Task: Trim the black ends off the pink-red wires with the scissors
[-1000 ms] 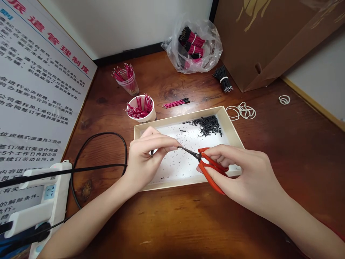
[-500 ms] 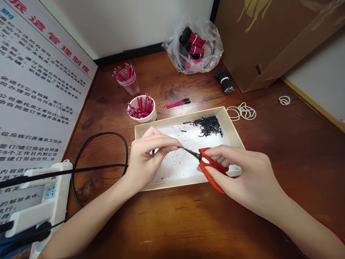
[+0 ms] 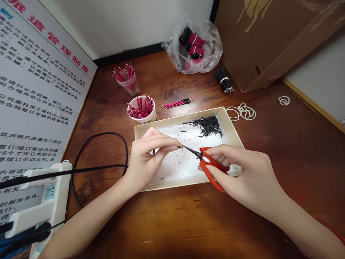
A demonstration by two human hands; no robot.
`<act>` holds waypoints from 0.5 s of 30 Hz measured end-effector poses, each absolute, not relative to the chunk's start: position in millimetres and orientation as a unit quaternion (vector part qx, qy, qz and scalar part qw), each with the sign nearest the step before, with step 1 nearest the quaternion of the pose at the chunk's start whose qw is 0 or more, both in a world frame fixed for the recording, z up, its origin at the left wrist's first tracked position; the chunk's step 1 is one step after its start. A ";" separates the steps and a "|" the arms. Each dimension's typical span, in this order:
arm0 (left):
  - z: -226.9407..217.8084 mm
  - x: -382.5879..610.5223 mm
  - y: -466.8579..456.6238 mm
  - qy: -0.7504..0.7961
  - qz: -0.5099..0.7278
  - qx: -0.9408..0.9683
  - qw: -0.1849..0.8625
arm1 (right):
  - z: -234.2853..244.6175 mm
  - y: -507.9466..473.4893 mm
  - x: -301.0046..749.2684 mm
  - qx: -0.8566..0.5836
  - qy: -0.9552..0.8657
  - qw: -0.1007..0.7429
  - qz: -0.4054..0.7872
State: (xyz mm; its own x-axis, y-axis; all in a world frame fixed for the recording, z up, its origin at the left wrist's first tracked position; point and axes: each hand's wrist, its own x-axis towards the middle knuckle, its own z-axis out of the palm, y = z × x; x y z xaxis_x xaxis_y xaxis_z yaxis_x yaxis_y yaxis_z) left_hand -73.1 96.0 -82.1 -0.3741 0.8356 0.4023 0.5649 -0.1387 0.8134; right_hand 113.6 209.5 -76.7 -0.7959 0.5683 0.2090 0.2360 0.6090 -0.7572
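My left hand point(image 3: 147, 158) pinches a short thin black wire point(image 3: 153, 153) between thumb and fingers, above the left part of a shallow cream tray point(image 3: 231, 127) with a white floor. My right hand point(image 3: 242, 174) grips red-handled scissors point(image 3: 210, 165); their dark blades meet the wire's end by my left fingertips. A heap of black wire scraps point(image 3: 207, 126) lies in the tray's far right corner, and tiny specks dot its floor.
A white cup point(image 3: 141, 109) and a clear cup point(image 3: 129, 82) hold pink wires behind the tray. Loose pink wires point(image 3: 176, 103), a plastic bag of bundles point(image 3: 195, 46), a black bundle point(image 3: 223, 79), rubber bands point(image 3: 242, 111), a brown paper bag point(image 3: 269, 39), a power strip point(image 3: 48, 201) and a black cable point(image 3: 102, 136) surround it.
Hardly anything differs; the scissors and my right hand have shifted very slightly up and to the right, while my left hand keeps its pinch on the wire.
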 end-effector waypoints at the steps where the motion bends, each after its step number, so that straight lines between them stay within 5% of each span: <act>1: -82.0 -73.0 96.1 0.646 0.522 0.541 0.131 | -76.3 209.6 113.7 -0.232 -0.870 0.220 0.374; 15: -82.5 -72.7 96.2 0.652 0.520 0.534 0.141 | -77.0 208.7 112.9 -0.225 -0.871 0.222 0.376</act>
State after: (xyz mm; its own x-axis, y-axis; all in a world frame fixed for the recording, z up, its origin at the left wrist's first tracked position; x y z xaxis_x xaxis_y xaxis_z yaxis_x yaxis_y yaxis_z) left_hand -72.7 96.2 -82.5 -0.3906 0.8420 0.3721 0.5494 -0.1111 0.8282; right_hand 112.9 208.7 -77.0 -0.8002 0.5587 0.2179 0.2250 0.6165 -0.7545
